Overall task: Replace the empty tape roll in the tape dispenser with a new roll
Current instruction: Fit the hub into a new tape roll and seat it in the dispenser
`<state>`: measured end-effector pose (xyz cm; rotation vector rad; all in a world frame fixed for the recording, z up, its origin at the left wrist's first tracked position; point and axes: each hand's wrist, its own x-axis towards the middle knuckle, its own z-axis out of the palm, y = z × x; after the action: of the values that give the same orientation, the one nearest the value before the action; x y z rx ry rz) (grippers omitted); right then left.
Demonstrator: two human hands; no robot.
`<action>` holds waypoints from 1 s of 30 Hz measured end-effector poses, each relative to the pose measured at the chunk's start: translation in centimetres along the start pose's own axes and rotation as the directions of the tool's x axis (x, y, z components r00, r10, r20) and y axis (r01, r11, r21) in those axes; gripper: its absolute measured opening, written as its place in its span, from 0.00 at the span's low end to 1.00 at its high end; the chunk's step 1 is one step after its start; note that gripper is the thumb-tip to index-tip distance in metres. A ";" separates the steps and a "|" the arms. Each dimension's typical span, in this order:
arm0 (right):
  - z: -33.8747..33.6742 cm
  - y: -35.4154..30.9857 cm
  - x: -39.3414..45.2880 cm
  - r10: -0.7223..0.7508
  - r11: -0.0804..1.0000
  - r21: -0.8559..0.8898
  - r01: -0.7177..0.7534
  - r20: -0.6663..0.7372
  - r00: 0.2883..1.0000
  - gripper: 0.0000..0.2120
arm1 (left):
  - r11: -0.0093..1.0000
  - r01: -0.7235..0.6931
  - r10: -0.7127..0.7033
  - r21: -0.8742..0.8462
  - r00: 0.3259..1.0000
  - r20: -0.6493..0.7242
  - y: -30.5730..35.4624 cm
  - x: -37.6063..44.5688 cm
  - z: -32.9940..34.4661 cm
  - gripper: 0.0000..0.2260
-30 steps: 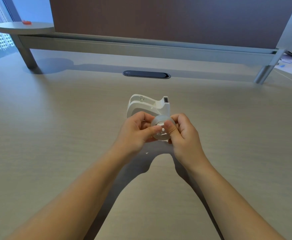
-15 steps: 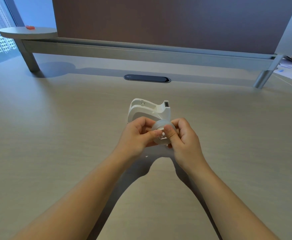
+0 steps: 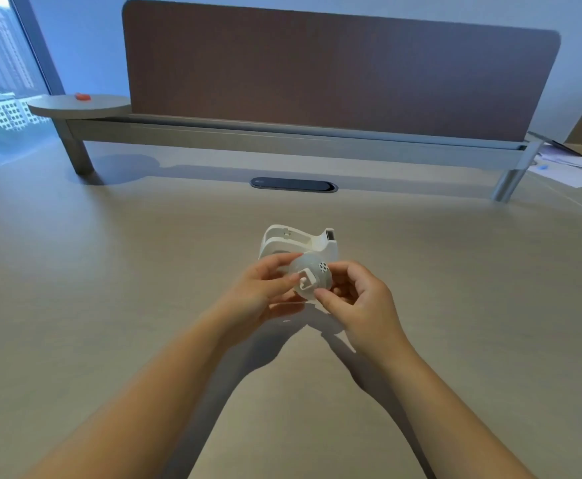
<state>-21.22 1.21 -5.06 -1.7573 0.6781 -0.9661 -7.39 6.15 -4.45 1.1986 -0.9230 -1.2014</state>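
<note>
A white tape dispenser (image 3: 300, 240) stands on the beige desk (image 3: 110, 288), its roll bay showing nothing in it and its cutter end to the right. Just in front of it, both hands hold a translucent tape roll (image 3: 312, 276) above the desk. A white spindle hub with a square end pokes out of the roll's centre. My left hand (image 3: 260, 292) pinches the roll's left side. My right hand (image 3: 358, 302) grips its right and lower edge with thumb and fingertips.
A dark oval cable grommet (image 3: 293, 184) sits in the desk beyond the dispenser. A brown divider panel (image 3: 334, 70) on a metal rail closes off the back. A small round shelf (image 3: 79, 105) with a red object is at back left; papers (image 3: 573, 164) lie at back right.
The roll has turned in my hands so the white hub's square end faces me, and my fingers have shifted to the roll's edges. The camera has tilted up, showing more of the divider.
</note>
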 end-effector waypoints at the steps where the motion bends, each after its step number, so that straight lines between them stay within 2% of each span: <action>1: -0.1 -0.3 0.0 0.005 1.000 0.002 -0.005 -0.006 1.000 0.13 | 0.998 -0.006 0.008 0.061 1.000 -0.020 0.1 0.0 -0.1 0.10; 4: -0.3 -0.7 0.4 -0.035 0.991 -0.128 0.040 0.041 0.999 0.10 | 0.964 -0.079 0.092 0.255 0.995 -0.040 0.8 0.0 -0.4 0.12; 6: -0.3 -0.9 1.0 -0.069 0.969 -0.232 0.086 0.080 0.994 0.12 | 0.894 -0.147 0.164 0.422 0.987 -0.003 1.5 -0.1 -0.6 0.09; 8: -0.2 -1.1 1.6 -0.083 0.955 -0.278 0.103 0.084 0.993 0.14 | 0.836 -0.178 0.206 0.519 0.979 0.004 2.0 -0.1 -0.7 0.06; 11: 0.1 -1.1 2.7 -0.088 0.939 -0.333 0.088 0.013 0.996 0.16 | 0.802 -0.196 0.296 0.565 0.951 -0.089 2.6 0.3 -1.4 0.04; 15: -0.1 0.0 4.8 -0.042 0.855 -0.518 0.028 -0.015 0.999 0.20 | 0.774 -0.238 0.452 0.586 0.856 -0.251 4.2 2.3 -2.8 0.08; 17: -0.2 0.5 5.9 -0.003 0.796 -0.605 -0.004 -0.012 1.000 0.22 | 0.772 -0.227 0.454 0.593 0.850 -0.266 4.7 3.7 -3.3 0.07; 21: 0.1 1.3 8.1 0.071 0.747 -0.663 -0.056 -0.005 0.997 0.24 | 0.799 -0.160 0.369 0.580 0.891 -0.263 4.5 6.4 -3.7 0.04; 25: 0.3 2.3 9.3 0.145 0.776 -0.626 -0.078 0.057 0.988 0.25 | 0.794 -0.137 0.312 0.592 0.928 -0.203 3.8 7.5 -3.9 0.08; 30: 0.4 3.1 9.3 0.133 0.847 -0.527 -0.069 0.083 0.988 0.22 | 0.773 -0.143 0.315 0.618 0.932 -0.178 2.8 8.2 -4.0 0.09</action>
<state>-16.04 -7.08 -5.24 -2.2061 1.0176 -0.6276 -1.66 -1.28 -2.96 1.6429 -1.2443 -0.5199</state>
